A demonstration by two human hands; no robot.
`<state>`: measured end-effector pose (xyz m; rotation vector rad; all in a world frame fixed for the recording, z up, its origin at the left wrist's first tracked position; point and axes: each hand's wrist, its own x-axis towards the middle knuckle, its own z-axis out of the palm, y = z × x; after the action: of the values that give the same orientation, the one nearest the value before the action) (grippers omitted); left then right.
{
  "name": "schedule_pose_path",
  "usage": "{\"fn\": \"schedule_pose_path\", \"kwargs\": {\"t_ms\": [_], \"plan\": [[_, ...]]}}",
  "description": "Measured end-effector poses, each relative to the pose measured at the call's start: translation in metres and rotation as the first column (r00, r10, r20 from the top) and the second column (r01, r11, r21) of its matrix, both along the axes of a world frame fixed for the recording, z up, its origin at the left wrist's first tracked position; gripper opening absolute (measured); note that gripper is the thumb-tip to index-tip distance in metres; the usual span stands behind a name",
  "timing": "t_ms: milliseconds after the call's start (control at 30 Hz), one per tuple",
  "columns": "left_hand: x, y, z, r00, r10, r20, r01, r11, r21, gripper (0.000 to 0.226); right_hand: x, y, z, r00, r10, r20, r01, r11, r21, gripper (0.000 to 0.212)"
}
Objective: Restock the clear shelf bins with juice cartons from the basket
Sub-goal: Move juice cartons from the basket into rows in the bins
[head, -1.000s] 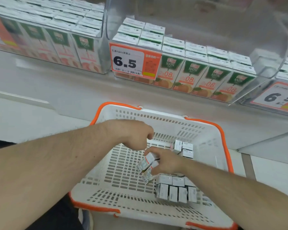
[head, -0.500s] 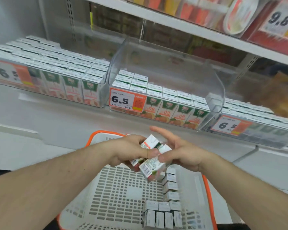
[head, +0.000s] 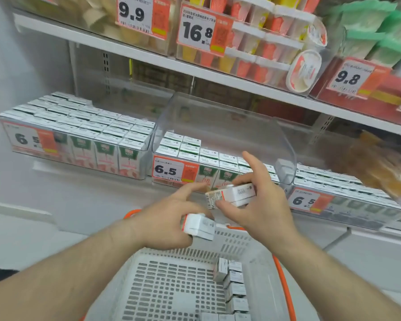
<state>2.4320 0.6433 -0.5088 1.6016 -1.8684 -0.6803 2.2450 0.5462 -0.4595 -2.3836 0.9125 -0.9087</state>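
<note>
My left hand (head: pixel 169 216) grips a small white juice carton (head: pixel 200 227) just above the far rim of the white basket (head: pixel 239 242). My right hand (head: pixel 262 200) holds another carton or two (head: pixel 232 195) lying sideways, in front of the middle clear bin (head: pixel 222 126). That bin holds green-labelled cartons (head: pixel 190 149) only along its front and left; its back is bare. Several more cartons (head: pixel 235 283) stand in a column inside the basket at the right.
A full clear bin (head: pixel 79 133) of cartons sits to the left, another full one (head: pixel 338 191) to the right. An upper shelf (head: pixel 195 72) overhangs the bins, stacked with cups and tubs. The orange basket handle (head: pixel 285 288) runs along its right side.
Both hands rose from the basket with cartons and drew apart; the left now holds one carton low, the right holds the rest nearer the middle bin. My view tilted upward.
</note>
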Motion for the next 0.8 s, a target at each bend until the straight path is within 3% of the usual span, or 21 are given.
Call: {"fn": "schedule_pose_path", "kwargs": {"t_ms": [67,133,233,367,533,667,800], "plan": [[-0.008,0.001,0.002,0.987,-0.009,0.162,0.019,0.998,-0.060,0.069,0.005,0.004,0.002,0.997,-0.054,0.051,0.053,0.999,0.003,0.096],[-0.014,-0.001,0.004,0.973,0.046,0.227,-0.021,0.994,-0.110,0.075,0.013,0.009,0.005,0.996,-0.051,0.070,0.051,0.999,0.007,0.097],[-0.014,-0.006,0.001,0.988,0.115,0.104,-0.084,0.960,-0.266,0.062,0.018,0.014,0.008,0.997,0.036,0.074,-0.036,0.999,-0.005,0.091],[-0.004,-0.009,-0.001,0.989,0.121,-0.084,-0.144,0.910,-0.390,0.067,0.013,0.012,0.014,0.993,0.072,0.089,-0.072,0.997,-0.009,0.089],[0.003,-0.012,0.006,0.990,0.143,0.004,-0.130,0.908,-0.398,0.066,0.021,0.008,0.018,0.996,-0.008,0.091,0.016,0.996,-0.084,0.084],[0.000,-0.016,0.006,0.984,0.166,0.059,-0.129,0.909,-0.397,0.063,0.041,0.008,0.014,0.996,-0.012,0.091,0.040,0.950,-0.310,0.045],[0.005,-0.023,0.016,0.973,0.220,-0.073,-0.231,0.889,-0.395,0.071,0.053,-0.024,0.038,0.983,-0.039,0.182,0.107,0.918,-0.381,0.031]]}}
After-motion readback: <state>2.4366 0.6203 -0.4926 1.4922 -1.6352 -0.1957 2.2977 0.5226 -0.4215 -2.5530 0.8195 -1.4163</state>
